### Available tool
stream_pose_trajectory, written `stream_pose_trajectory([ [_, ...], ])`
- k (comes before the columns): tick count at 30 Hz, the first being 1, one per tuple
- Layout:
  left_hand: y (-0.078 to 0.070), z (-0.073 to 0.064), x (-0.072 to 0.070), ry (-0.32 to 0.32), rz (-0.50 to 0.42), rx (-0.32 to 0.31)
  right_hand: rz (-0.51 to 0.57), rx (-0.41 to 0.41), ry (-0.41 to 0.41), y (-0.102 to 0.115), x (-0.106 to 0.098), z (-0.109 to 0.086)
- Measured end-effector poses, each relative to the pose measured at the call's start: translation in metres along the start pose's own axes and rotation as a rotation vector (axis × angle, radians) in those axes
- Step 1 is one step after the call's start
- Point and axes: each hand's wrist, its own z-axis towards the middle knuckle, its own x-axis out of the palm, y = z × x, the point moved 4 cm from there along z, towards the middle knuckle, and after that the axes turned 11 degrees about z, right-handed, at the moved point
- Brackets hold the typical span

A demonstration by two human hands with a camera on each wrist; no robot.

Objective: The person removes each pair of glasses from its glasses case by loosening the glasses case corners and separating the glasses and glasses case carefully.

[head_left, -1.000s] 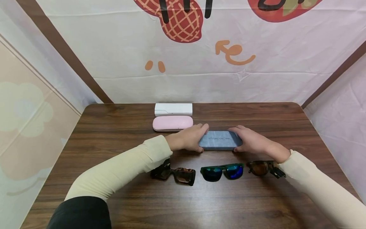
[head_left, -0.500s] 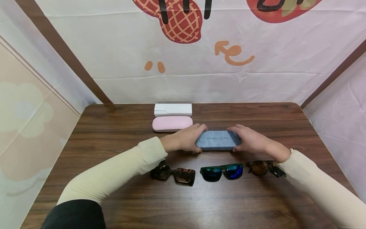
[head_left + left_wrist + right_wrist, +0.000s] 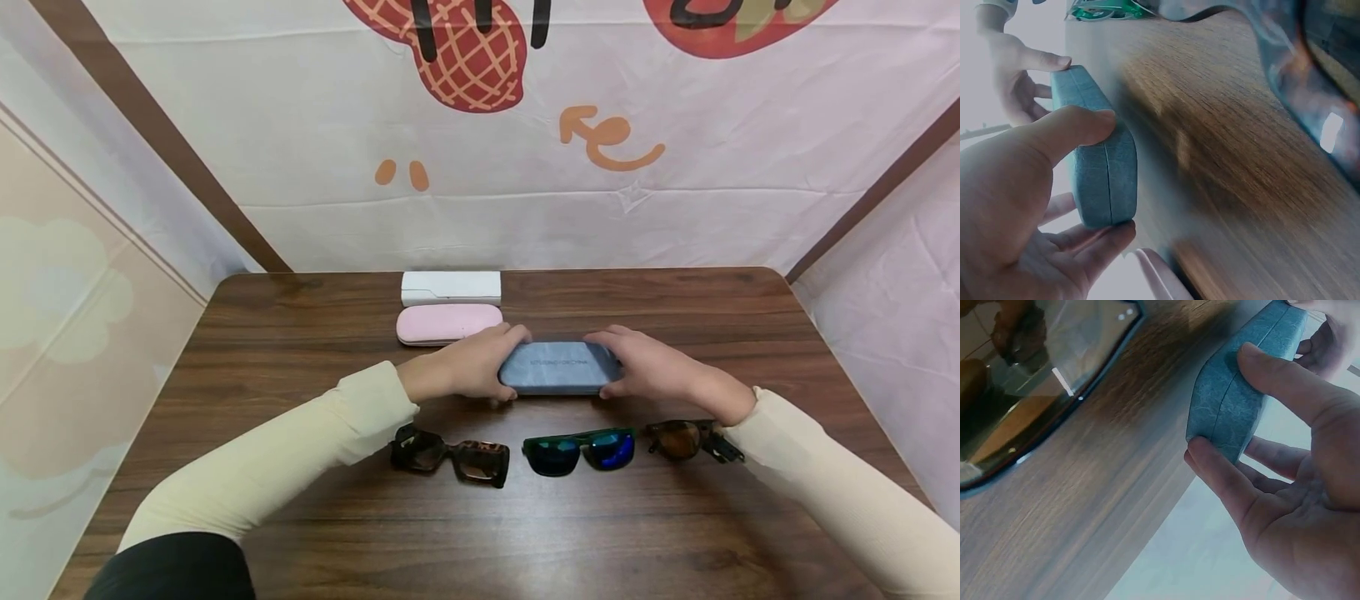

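A blue-grey glasses case (image 3: 560, 372) with faint lettering on its lid is held by both ends, lid closed. My left hand (image 3: 474, 363) grips its left end; in the left wrist view the thumb (image 3: 1094, 127) lies on the near side and the fingers reach round the far side. At the right end my right hand (image 3: 654, 367) grips likewise, its thumb (image 3: 1260, 365) across the seam in the right wrist view. Just behind my left hand lies a pink glasses case (image 3: 448, 323), with a white glasses case (image 3: 450, 287) behind that.
Nearer than the blue case, three pairs of sunglasses lie in a row: tortoiseshell sunglasses (image 3: 482, 463), green-framed sunglasses (image 3: 557, 457) with blue lenses, and brown-lensed sunglasses (image 3: 681, 440) beside my right sleeve. The wooden table (image 3: 450, 550) meets a printed cloth (image 3: 315, 125) at its back edge.
Both hands have moved a little left with the blue-grey glasses case between them, bringing it nearer the pink case. The sunglasses and other cases stay put.
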Motion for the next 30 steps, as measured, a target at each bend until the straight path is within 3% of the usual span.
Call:
stream_pose_trajectory([
  [10,0.009,-0.016,-0.001,-0.001,-0.018,-0.007,-0.016,-0.012,0.014,0.013,0.007,0.009],
  [30,0.034,-0.059,-0.006,-0.073,-0.037,-0.025,-0.079,-0.083,0.031,0.047,0.026,0.036],
])
